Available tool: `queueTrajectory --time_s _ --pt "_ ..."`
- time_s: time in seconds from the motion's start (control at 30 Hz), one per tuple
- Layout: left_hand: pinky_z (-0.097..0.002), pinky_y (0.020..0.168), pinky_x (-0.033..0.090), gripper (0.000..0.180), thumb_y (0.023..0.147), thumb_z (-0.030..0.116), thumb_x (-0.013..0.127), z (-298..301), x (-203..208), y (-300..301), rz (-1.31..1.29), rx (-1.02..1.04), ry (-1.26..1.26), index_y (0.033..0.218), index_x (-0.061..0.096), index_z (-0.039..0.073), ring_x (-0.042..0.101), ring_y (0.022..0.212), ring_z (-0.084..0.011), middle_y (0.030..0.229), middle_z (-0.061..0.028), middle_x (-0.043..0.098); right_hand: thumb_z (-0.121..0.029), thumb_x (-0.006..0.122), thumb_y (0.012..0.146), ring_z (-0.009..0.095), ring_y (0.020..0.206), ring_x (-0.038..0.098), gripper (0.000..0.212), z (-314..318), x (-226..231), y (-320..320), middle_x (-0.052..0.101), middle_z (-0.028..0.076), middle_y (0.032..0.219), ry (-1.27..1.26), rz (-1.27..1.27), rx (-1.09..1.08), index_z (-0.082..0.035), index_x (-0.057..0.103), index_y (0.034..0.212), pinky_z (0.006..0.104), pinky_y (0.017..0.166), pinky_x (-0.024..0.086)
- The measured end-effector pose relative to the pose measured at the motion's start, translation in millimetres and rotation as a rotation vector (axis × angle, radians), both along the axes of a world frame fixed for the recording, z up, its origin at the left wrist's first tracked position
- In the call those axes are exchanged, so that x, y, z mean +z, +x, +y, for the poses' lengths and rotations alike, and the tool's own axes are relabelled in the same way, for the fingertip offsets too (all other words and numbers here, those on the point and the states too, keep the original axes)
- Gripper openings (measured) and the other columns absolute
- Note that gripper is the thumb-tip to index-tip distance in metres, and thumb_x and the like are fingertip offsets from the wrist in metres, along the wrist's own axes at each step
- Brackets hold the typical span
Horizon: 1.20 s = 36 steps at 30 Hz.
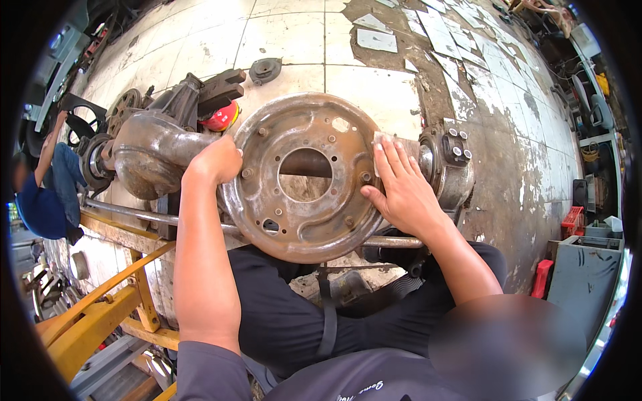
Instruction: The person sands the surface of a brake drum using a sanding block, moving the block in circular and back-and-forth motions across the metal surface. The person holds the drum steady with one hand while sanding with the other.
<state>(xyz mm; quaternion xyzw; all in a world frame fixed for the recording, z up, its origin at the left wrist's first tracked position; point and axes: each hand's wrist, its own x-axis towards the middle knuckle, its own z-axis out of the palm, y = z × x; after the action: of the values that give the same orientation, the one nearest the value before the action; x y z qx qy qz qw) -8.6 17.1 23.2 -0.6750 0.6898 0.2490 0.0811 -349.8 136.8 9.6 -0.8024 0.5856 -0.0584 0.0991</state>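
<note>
Brown metal makes up the round plate [309, 234] that sits in the middle of the head view, in front of the person and above their legs. It has a big hole in its centre. I cannot tell what holds it up from below. The left hand [219, 162] is at the left rim, with its fingers curled in; it seems to grip the edge, but the far side is hidden. The right hand [404, 187] lies on the right side, with its fingers out long and flat, over a pale sheet [379, 136]. An axle [142, 152] is behind the left hand, with a red can [219, 118] near it.

My guess is that the step now is rubbing the plate clean with the sheet. The next move would call for a firm left hold, so the plate does not slip, and a flat right hand pushing along the rim, minding the bolt [366, 177] near the thumb.
</note>
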Motion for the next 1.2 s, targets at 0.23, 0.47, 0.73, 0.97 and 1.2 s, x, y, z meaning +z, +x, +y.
queueTrajectory --time_s 0.23,0.47,0.73,0.97,1.2 --pt "-0.0473 0.099 0.049 0.037 0.101 0.021 0.053 -4 11 -9 -0.049 -0.042 0.124 0.119 0.059 -0.011 0.062 0.116 -0.0449 0.117 -0.0336 0.065 -0.049 0.053 0.101 0.044 0.150 0.029 0.080 33 26 -8 0.028 0.027 0.162 0.183 0.077 0.012 0.007 0.032 0.154 0.0562 0.118 0.031" --pt "-0.0460 0.108 0.043 0.044 0.103 0.022 0.051 -2 22 -7 -0.083 0.027 0.207 0.133 0.051 -0.010 0.055 0.129 -0.0433 0.133 -0.0325 0.059 -0.051 0.053 0.101 0.044 0.149 0.030 0.081 19 18 -2 0.027 0.026 0.163 0.130 0.064 0.018 0.006 0.031 0.155 0.0569 0.118 0.030" --pt "-0.0466 0.108 0.043 0.042 0.103 0.023 0.051 -6 19 -9 -0.052 0.005 0.215 0.130 0.052 -0.009 0.054 0.129 -0.0436 0.133 -0.0323 0.059 -0.051 0.054 0.100 0.044 0.150 0.029 0.082 7 6 -2 0.027 0.026 0.163 0.051 0.070 -0.003 0.006 0.031 0.155 0.0563 0.118 0.031" --pt "-0.0479 0.090 0.053 0.034 0.101 0.021 0.053 -1 10 -5 -0.091 -0.114 0.046 0.104 0.066 -0.011 0.067 0.105 -0.0447 0.105 -0.0331 0.069 -0.052 0.052 0.101 0.044 0.151 0.027 0.082 38 25 -6 0.027 0.026 0.163 0.194 0.107 0.010 0.005 0.030 0.155 0.0566 0.118 0.030" --pt "-0.0481 0.090 0.053 0.036 0.101 0.023 0.054 2 -3 6 -0.014 -0.046 -0.039 0.102 0.066 -0.011 0.067 0.104 -0.0449 0.104 -0.0336 0.069 -0.055 0.051 0.101 0.044 0.151 0.027 0.083 9 16 6 0.026 0.025 0.164 0.100 0.114 -0.028 0.004 0.030 0.156 0.0571 0.118 0.029"
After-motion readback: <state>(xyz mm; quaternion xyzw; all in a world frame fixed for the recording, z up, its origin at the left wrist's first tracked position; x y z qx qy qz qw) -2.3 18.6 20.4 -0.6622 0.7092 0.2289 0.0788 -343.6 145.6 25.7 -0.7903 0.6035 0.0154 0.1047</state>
